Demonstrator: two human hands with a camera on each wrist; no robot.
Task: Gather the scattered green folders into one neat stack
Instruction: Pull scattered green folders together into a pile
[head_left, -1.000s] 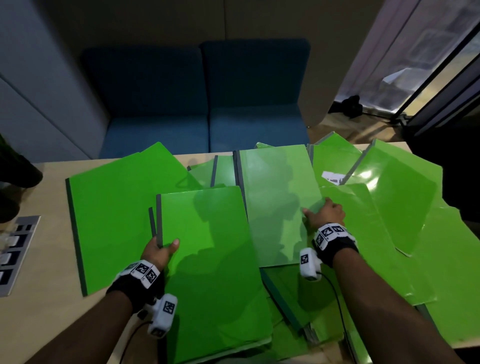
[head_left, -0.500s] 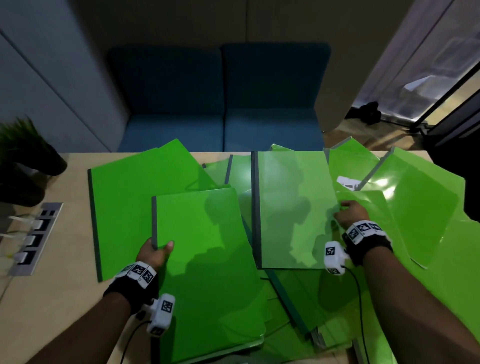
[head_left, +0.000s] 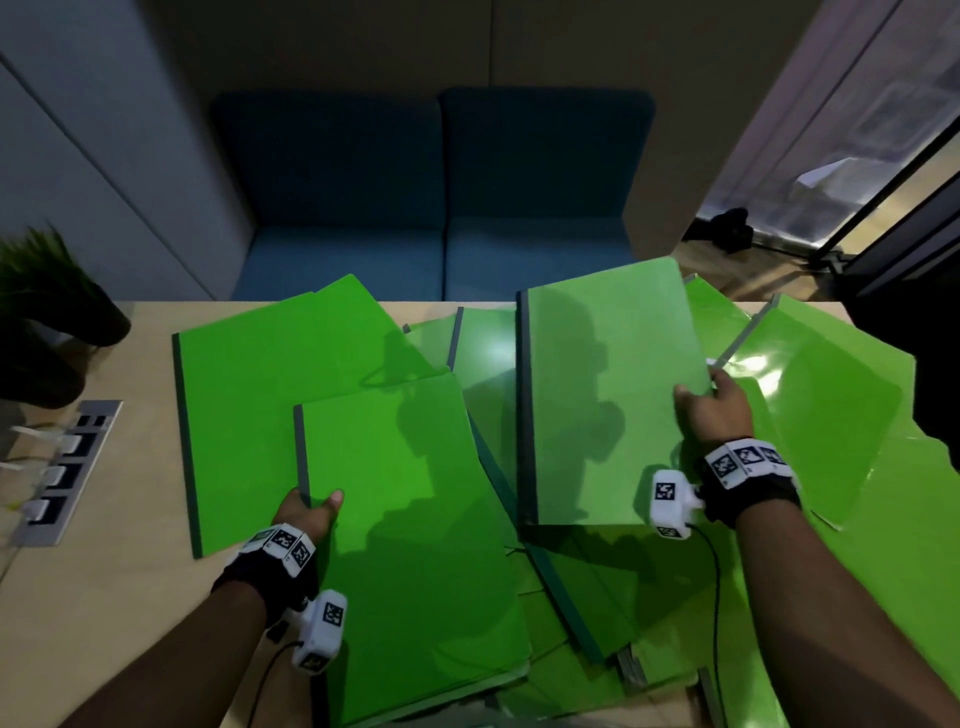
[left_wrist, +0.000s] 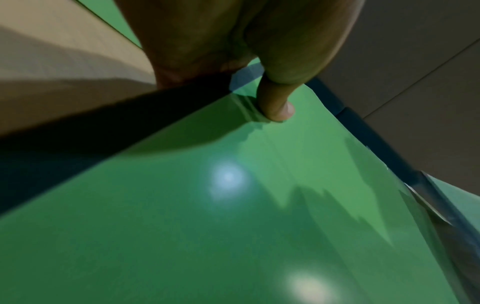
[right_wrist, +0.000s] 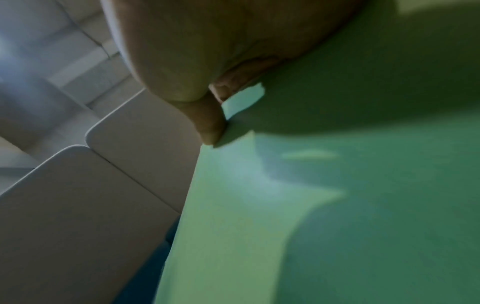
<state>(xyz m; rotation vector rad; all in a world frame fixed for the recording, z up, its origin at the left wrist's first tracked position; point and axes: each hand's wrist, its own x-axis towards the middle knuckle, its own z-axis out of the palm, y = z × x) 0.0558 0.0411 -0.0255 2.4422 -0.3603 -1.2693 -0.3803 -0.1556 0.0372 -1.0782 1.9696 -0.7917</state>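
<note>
Several green folders lie overlapping across the wooden table (head_left: 93, 613). My left hand (head_left: 311, 512) pinches the spine edge of the near folder (head_left: 410, 545), thumb on top; the left wrist view shows that thumb (left_wrist: 276, 105) pressing its cover (left_wrist: 233, 205). My right hand (head_left: 709, 410) grips the right edge of a paler folder (head_left: 608, 400) with a dark spine and holds it raised above the pile. In the right wrist view my thumb (right_wrist: 210, 125) pinches this folder (right_wrist: 337, 205). A large folder (head_left: 260, 405) lies flat at the left. More glossy folders (head_left: 826, 405) spread to the right.
A blue sofa (head_left: 436, 192) stands beyond the table's far edge. A power socket strip (head_left: 62, 467) is set into the table at the left, with a dark plant pot (head_left: 57, 332) behind it. Bare wood shows at the front left.
My right hand has taken hold of the paler folder's right edge and lifted it off the pile, up and toward me. The left hand has kept its pinch on the near folder.
</note>
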